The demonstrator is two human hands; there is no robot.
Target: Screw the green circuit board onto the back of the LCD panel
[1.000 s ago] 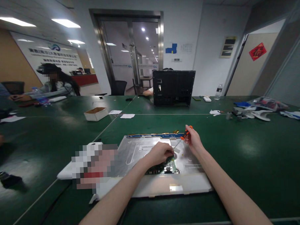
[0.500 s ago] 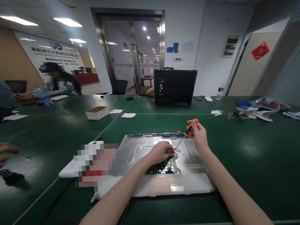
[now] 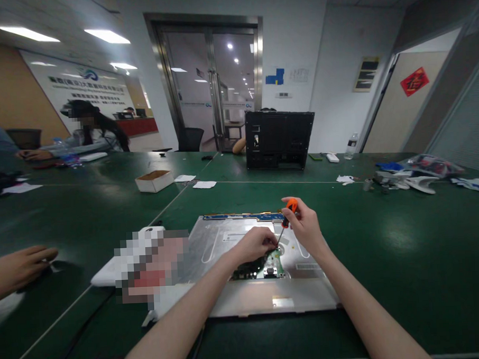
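Note:
My right hand is closed round the orange and black handle of a screwdriver. Its thin shaft slants down to the edge of a green circuit board. That board sits on the metal back of a flat display panel, which lies on the table and has a blue circuit strip along its far edge. My left hand rests over the board, fingers pinched together close to the screwdriver's tip. Whatever those fingers hold, if anything, is hidden.
A black monitor housing stands upright at the back. A small open box is on the green table. On the left are a white device and another person's hand. Plastic bags lie at the right.
My right hand has moved left and lower, and the screwdriver is more upright. My left hand stays over the board. The other person's hand at the left has reached further in.

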